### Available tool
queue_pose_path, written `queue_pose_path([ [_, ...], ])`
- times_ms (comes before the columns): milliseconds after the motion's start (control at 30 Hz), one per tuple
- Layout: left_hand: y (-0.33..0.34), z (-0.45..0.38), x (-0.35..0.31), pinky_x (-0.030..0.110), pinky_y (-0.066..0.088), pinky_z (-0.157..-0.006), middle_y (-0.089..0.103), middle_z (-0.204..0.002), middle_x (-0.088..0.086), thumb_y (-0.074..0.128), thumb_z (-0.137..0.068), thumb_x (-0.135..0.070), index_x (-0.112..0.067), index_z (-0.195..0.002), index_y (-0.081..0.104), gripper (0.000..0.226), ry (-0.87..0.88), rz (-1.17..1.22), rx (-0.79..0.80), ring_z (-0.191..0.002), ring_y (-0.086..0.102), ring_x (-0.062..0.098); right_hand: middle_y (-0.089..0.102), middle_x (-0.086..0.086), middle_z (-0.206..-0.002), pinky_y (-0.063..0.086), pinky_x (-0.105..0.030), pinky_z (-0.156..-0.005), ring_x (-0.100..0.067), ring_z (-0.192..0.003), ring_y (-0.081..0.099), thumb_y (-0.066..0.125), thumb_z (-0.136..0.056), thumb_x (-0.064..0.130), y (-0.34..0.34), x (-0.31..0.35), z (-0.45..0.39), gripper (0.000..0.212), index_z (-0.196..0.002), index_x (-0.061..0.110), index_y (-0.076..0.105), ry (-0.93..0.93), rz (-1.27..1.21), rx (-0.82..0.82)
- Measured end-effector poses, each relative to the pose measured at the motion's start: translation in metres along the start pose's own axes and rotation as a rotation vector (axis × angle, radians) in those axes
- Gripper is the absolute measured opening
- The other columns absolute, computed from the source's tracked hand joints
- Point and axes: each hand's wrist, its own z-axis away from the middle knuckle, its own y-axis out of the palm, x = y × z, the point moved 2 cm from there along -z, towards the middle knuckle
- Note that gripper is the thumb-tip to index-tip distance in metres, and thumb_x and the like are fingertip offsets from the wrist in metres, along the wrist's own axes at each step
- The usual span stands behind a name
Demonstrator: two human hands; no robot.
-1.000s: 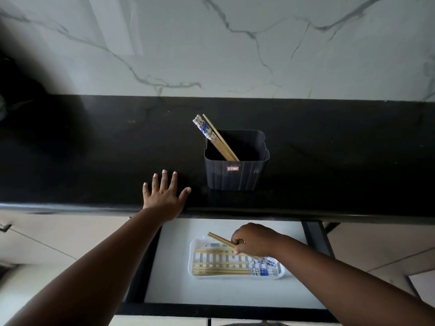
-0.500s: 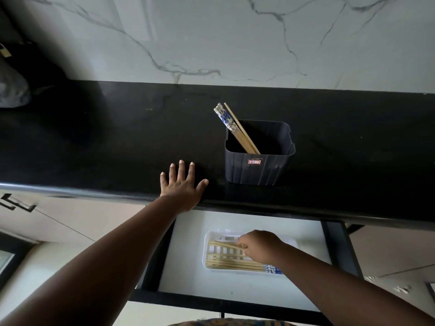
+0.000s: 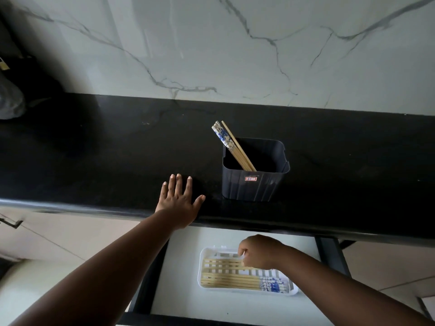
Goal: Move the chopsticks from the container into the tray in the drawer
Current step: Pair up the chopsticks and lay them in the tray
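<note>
While several chopsticks (image 3: 233,277) lie flat and side by side in the white tray (image 3: 203,252), a few more (image 3: 231,147) stand leaning to the left in the dark container (image 3: 255,187), their blue-patterned ends sticking up above its rim. Those in the tray have their blue-patterned ends at its right side. The tray sits on the pale floor of the open drawer (image 3: 188,300), which is below the counter edge and nearer the camera than the container. Over the far right part of the tray hangs the right hand (image 3: 259,251), fingers curled downward, fingertips at the chopsticks; whether it actually pinches one I cannot tell. Left of the container, the left hand (image 3: 179,203) rests palm down on the black counter (image 3: 94,149) near its front edge, fingers straight and spread, not touching the container. Behind the container rises a white marble wall (image 3: 211,43) with grey veins. Far left of the container, a grey bag (image 3: 9,102) sits at the counter's end.
</note>
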Motion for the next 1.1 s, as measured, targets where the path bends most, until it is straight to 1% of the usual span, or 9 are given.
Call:
queue_pose_path([
  [133, 0.002, -0.002, 0.002, 0.039, -0.012, -0.119, -0.013, -0.162, 0.011, 0.009, -0.097, -0.058, -0.009, -0.152, -0.005, 0.075, 0.081, -0.085, -0.084, -0.146, -0.021, 0.024, 0.066, 0.016, -0.097, 0.047, -0.019, -0.068, -0.004, -0.088, 0.063, 0.073, -0.078, 0.045, -0.062, 0.045, 0.040, 0.038, -0.112, 0.031, 0.066, -0.151, -0.169, 0.066],
  [200, 0.003, -0.002, 0.002, 0.038, -0.011, -0.120, -0.010, -0.162, 0.011, 0.010, -0.098, -0.056, -0.008, -0.152, -0.004, 0.074, 0.112, -0.107, -0.113, -0.147, -0.018, 0.024, 0.068, 0.022, -0.084, 0.046, -0.013, -0.069, 0.007, -0.078, 0.061, 0.075, -0.075, 0.044, -0.100, 0.066, 0.062, 0.028, -0.101, 0.037, 0.069, -0.268, -0.273, -0.002],
  [300, 0.004, -0.002, 0.004, 0.037, -0.008, -0.119, -0.008, -0.162, 0.009, 0.015, -0.099, -0.056, -0.009, -0.153, -0.002, 0.074, 0.128, -0.066, -0.128, -0.148, -0.015, 0.023, 0.071, 0.019, -0.073, 0.050, -0.015, -0.069, 0.006, -0.066, 0.062, 0.076, -0.079, 0.031, -0.156, 0.080, 0.079, 0.006, -0.080, 0.035, 0.071, -0.355, -0.494, -0.287],
  [433, 0.004, -0.003, 0.005, 0.035, -0.010, -0.117, -0.009, -0.162, 0.008, 0.017, -0.098, -0.057, -0.009, -0.153, -0.002, 0.075, 0.144, -0.011, -0.131, -0.148, -0.015, 0.023, 0.064, 0.021, -0.058, 0.049, -0.039, -0.090, -0.005, -0.066, 0.065, 0.070, -0.080, 0.033, -0.205, 0.065, 0.066, 0.009, -0.071, 0.035, 0.069, -0.174, -0.436, -0.684],
  [533, 0.003, -0.003, 0.006, 0.033, -0.012, -0.117, -0.011, -0.162, 0.008, 0.017, -0.098, -0.058, -0.010, -0.153, -0.003, 0.076, 0.147, 0.009, -0.137, -0.147, -0.016, 0.022, 0.066, 0.017, -0.070, 0.049, -0.039, -0.091, -0.011, -0.079, 0.064, 0.071, -0.078, 0.031, -0.208, 0.053, 0.042, 0.004, -0.077, 0.030, 0.067, -0.035, -0.314, -0.744],
  [600, 0.002, -0.004, 0.006, 0.033, -0.012, -0.116, -0.011, -0.162, 0.007, 0.017, -0.097, -0.058, -0.010, -0.153, -0.003, 0.076, 0.145, 0.027, -0.138, -0.147, -0.017, 0.022, 0.069, 0.009, -0.089, 0.051, -0.031, -0.083, -0.014, -0.086, 0.064, 0.073, -0.077, 0.034, -0.201, 0.050, 0.027, 0.017, -0.089, 0.026, 0.065, 0.023, -0.255, -0.741],
  [700, 0.002, -0.005, 0.007, 0.031, -0.015, -0.115, -0.013, -0.161, 0.007, 0.016, -0.097, -0.060, -0.011, -0.153, -0.004, 0.077, 0.146, 0.029, -0.140, -0.147, -0.018, 0.022, 0.064, 0.003, -0.097, 0.049, -0.031, -0.068, -0.020, -0.087, 0.062, 0.068, -0.078, 0.034, -0.192, 0.051, 0.009, 0.022, -0.094, 0.021, 0.060, 0.076, -0.155, -0.791],
  [933, 0.007, -0.008, 0.011, 0.022, -0.029, -0.103, -0.015, -0.160, 0.004, 0.015, -0.094, -0.064, -0.012, -0.153, -0.005, 0.081, 0.155, 0.018, -0.183, -0.140, -0.027, 0.019, 0.066, 0.001, -0.089, 0.038, -0.028, -0.058, -0.024, -0.080, 0.063, 0.059, -0.082, 0.031, -0.194, 0.056, -0.004, 0.010, -0.081, 0.023, 0.055, 0.079, -0.062, -0.859],
  [1100, 0.008, -0.009, 0.012, 0.025, -0.023, -0.108, -0.017, -0.159, 0.001, 0.014, -0.093, -0.065, -0.013, -0.152, -0.006, 0.082, 0.162, 0.033, -0.204, -0.140, -0.026, 0.017, 0.060, 0.002, -0.076, 0.031, -0.028, -0.047, -0.021, -0.067, 0.056, 0.057, -0.082, 0.033, -0.197, 0.050, -0.006, 0.015, -0.076, 0.021, 0.050, 0.105, -0.065, -0.838],
])
